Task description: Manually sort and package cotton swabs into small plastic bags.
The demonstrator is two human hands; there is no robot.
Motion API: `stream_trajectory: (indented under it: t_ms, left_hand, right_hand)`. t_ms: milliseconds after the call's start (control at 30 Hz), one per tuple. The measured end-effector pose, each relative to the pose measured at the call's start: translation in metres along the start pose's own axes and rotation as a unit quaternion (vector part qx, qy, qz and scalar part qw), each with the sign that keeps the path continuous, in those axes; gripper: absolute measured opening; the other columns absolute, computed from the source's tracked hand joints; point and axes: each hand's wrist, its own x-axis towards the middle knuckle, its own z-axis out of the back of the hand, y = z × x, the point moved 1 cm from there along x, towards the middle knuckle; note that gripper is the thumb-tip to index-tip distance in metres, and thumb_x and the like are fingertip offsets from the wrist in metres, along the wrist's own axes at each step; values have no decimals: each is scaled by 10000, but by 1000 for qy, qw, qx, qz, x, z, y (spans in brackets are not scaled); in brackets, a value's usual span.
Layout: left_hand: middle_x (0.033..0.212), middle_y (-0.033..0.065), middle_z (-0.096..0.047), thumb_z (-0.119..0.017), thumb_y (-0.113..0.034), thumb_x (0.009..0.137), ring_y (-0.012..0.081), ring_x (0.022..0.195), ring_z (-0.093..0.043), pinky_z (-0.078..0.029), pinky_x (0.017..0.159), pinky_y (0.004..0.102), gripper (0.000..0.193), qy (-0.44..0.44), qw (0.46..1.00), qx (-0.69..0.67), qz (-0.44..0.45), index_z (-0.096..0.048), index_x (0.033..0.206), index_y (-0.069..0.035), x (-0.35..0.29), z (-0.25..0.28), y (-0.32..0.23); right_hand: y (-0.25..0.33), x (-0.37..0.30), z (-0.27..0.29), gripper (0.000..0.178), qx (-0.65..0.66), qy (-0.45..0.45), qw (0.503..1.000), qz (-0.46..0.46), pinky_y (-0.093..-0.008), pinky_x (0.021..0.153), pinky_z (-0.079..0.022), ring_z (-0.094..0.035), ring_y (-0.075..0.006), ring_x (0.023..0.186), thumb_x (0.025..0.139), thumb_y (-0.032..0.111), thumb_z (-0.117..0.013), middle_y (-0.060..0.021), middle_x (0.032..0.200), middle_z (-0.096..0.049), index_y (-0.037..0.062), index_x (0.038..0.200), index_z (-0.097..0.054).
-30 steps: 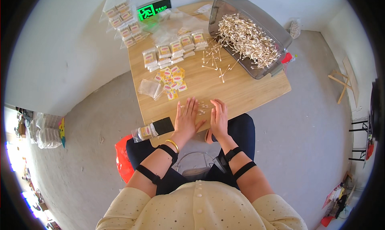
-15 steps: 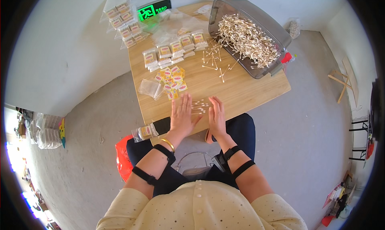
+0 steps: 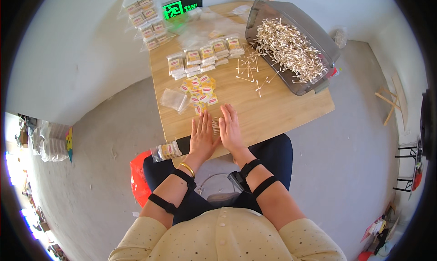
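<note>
A small row of cotton swabs (image 3: 215, 126) lies on the wooden table (image 3: 273, 111) between my two hands, partly hidden by them. My left hand (image 3: 202, 136) rests flat at the left ends of the swabs, its fingers stretched forward. At their right ends stands my right hand (image 3: 231, 130), its fingers straight and its palm turned inward. Just left of my left hand, a filled clear bag of swabs (image 3: 167, 150) lies beside a black pad (image 3: 184, 145) at the table edge. Small yellow-and-white cards (image 3: 200, 93) are piled beyond my fingertips, next to clear empty bags (image 3: 174, 100).
A grey plastic bin (image 3: 314, 31) tipped on its side holds a heap of swabs (image 3: 291, 49), some spilled out. Packed swab bundles (image 3: 208, 55) stand in rows at the back left. A lit green exit sign (image 3: 182, 7) leans behind them. A red bag (image 3: 140, 177) is below left.
My right hand has moved left toward my left hand, and the swabs between them are now squeezed into a narrower space. The view has shifted slightly.
</note>
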Motion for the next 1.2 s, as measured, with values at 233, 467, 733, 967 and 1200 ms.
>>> stream_trajectory:
  t_ms: [233, 467, 733, 967, 1200]
  left_hand:
    - [1700, 190, -165, -519, -578, 986, 294, 1594, -109, -77, 1286, 507, 945, -38, 997, -68, -28, -167, 1613, 35, -1, 8, -5]
    - [1683, 175, -233, -504, -587, 987, 286, 1586, -148, -61, 1280, 527, 907, -23, 999, -17, -29, -231, 1603, 21, 5, 8, -16]
    - [1679, 159, -262, -424, -642, 1001, 256, 1586, -155, -39, 1278, 534, 900, -23, 999, 29, -19, -268, 1595, 17, 14, 11, -20]
    - [1684, 113, -262, -413, -631, 1009, 241, 1586, -152, -28, 1277, 541, 863, -39, 996, 41, -69, -277, 1606, -23, 9, 6, -16]
    - [1649, 129, -327, -479, -561, 1014, 259, 1569, -215, -49, 1267, 570, 805, -48, 993, 12, -103, -303, 1593, -29, 9, 14, -17]
  right_hand:
    - [-14, 0, 39, 413, 11, -23, 999, -20, -487, 1181, -341, -403, -446, 1411, 1031, 89, -459, -268, 1476, -454, -56, 1417, -477]
    - [-15, -9, 47, 402, -17, -13, 999, -33, -487, 1178, -350, -398, -438, 1423, 1037, 100, -439, -253, 1468, -471, -45, 1408, -495]
    - [-15, -10, 49, 397, -22, -13, 999, -32, -486, 1167, -363, -413, -441, 1409, 1031, 106, -451, -251, 1450, -490, -51, 1391, -506]
    - [-11, -9, 48, 392, -20, -14, 999, -25, -487, 1162, -365, -430, -445, 1392, 1016, 88, -460, -258, 1433, -504, -59, 1376, -514]
    - [-14, -10, 50, 392, -30, -21, 999, -13, -487, 1167, -358, -430, -436, 1395, 1008, 79, -469, -250, 1440, -501, -56, 1372, -520]
